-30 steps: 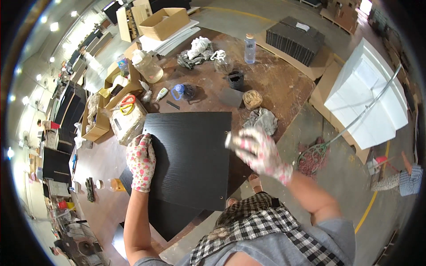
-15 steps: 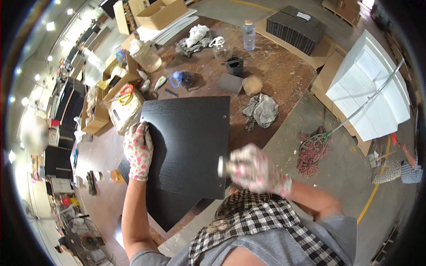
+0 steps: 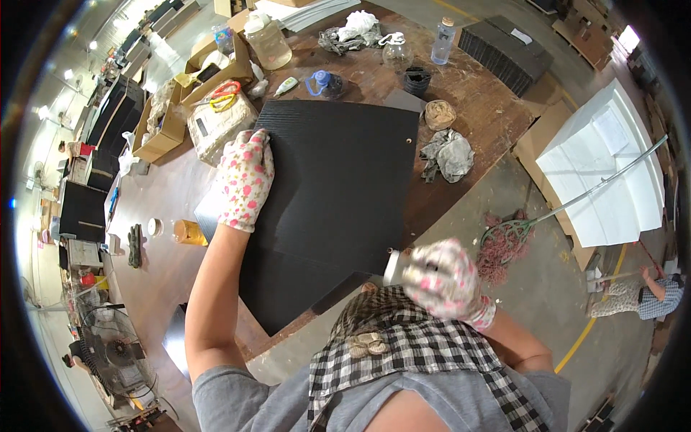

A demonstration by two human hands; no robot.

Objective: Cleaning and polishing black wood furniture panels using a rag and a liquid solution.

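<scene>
A black rectangular panel [image 3: 338,173] with small holes along its right edge lies over another dark panel [image 3: 288,295]. My left hand [image 3: 247,180], in a white glove with pink flowers, grips the upper panel at its left edge, fingers bent over the rim. Near that panel's lower right corner, my right hand [image 3: 445,281] wears a matching glove and is closed around a small white thing [image 3: 393,268]. Motion blurs this hand, and the kind of thing in it cannot be made out.
Beyond the panel stand a blue-handled bottle [image 3: 327,84], a black cup [image 3: 416,81] and a clear bottle [image 3: 443,43]. A crumpled grey rag [image 3: 448,155] lies right of it. Scissors [image 3: 225,96] rest on a wrapped bundle at left. A mop [image 3: 507,241] lies across the floor at right.
The upper panel has shifted away from me with my left hand, covering part of the grey block and exposing more of the lower panel. My right hand stays beside its lower right corner. The view has shifted.
</scene>
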